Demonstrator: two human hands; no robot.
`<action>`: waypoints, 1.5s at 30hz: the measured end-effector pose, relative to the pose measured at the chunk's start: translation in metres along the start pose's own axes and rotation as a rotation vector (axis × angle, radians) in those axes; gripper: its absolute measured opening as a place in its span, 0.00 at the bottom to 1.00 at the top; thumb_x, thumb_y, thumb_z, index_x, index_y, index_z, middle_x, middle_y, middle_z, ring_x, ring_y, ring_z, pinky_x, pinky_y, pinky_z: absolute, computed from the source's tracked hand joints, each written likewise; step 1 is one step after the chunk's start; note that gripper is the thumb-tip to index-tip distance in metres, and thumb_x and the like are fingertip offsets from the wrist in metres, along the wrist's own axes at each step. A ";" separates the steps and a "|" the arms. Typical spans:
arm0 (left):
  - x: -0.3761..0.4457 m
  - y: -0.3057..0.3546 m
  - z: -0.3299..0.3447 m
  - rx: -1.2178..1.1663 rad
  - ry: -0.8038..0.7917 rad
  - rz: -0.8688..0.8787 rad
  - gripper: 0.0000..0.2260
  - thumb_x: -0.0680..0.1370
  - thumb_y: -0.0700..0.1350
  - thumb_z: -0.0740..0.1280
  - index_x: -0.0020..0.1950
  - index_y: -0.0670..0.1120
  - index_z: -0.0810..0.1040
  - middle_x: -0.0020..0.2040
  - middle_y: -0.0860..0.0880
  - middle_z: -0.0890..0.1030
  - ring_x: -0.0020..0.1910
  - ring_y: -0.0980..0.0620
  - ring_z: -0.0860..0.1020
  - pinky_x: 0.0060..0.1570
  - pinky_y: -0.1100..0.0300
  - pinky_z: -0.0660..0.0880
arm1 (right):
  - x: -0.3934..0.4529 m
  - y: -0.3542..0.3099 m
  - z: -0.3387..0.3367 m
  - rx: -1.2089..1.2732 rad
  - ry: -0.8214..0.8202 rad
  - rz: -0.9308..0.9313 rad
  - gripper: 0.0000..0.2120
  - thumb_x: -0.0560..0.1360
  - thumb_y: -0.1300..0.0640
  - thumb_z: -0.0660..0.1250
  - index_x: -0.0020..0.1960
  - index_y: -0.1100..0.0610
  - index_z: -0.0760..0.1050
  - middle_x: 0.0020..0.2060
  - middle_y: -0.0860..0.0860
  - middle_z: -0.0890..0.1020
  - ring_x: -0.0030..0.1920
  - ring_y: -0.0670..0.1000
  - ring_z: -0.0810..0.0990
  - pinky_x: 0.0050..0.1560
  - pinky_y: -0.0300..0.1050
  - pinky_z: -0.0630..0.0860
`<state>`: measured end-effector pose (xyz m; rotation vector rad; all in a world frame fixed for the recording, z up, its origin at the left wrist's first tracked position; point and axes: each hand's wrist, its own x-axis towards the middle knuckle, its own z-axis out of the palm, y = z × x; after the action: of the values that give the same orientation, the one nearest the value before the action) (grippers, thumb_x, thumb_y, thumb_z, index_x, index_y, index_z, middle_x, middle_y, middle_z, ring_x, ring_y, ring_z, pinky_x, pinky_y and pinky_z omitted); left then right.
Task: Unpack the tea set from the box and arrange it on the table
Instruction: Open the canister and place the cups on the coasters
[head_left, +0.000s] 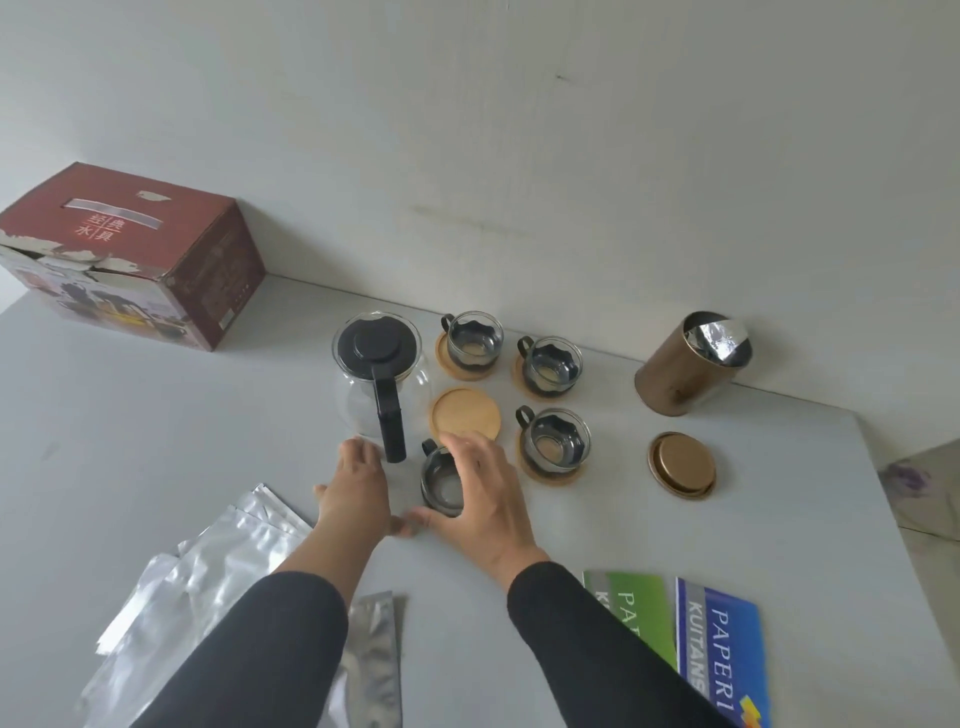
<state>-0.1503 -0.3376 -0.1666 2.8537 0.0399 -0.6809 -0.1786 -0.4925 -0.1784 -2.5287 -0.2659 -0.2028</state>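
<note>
Red box (130, 254) stands at the far left of the bench (156, 441), against the wall. Silver foil pouches (208, 561) lie at the near left edge. Glass teapot (382, 374) with black lid and handle sits left of centre. Left hand (356, 488) lies flat, grip apart, fingertips just beside the teapot base. Right hand (478, 493) holds its grip curved around a glass cup (441, 486) off its coaster. A bare wooden coaster (466, 414) lies just beyond. Three cups on coasters (550, 364) stand right of it. Bronze tin (685, 364) and its lid (681, 464) sit further right; two booklets (722, 639) lie near the front.
</note>
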 end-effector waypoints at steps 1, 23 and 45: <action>0.000 0.001 -0.001 0.001 -0.005 -0.001 0.46 0.66 0.61 0.74 0.74 0.42 0.55 0.68 0.47 0.56 0.67 0.52 0.63 0.58 0.53 0.73 | -0.003 0.001 0.002 0.002 -0.030 0.032 0.40 0.63 0.30 0.66 0.68 0.49 0.62 0.62 0.55 0.72 0.61 0.56 0.72 0.57 0.52 0.74; -0.001 0.005 -0.003 0.052 -0.046 -0.026 0.46 0.66 0.59 0.75 0.74 0.42 0.55 0.67 0.47 0.56 0.68 0.50 0.63 0.61 0.52 0.72 | 0.060 0.020 -0.028 -0.015 0.009 0.106 0.43 0.64 0.51 0.78 0.73 0.53 0.60 0.61 0.56 0.68 0.62 0.54 0.68 0.63 0.44 0.70; -0.002 0.011 -0.006 0.090 -0.060 -0.037 0.50 0.67 0.59 0.74 0.76 0.39 0.48 0.72 0.48 0.49 0.72 0.51 0.58 0.61 0.52 0.72 | 0.086 0.037 -0.030 -0.178 -0.317 0.083 0.42 0.67 0.46 0.73 0.74 0.51 0.55 0.61 0.58 0.66 0.62 0.58 0.67 0.63 0.50 0.69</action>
<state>-0.1481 -0.3469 -0.1584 2.9227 0.0545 -0.7950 -0.0891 -0.5271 -0.1557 -2.7372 -0.2755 0.2193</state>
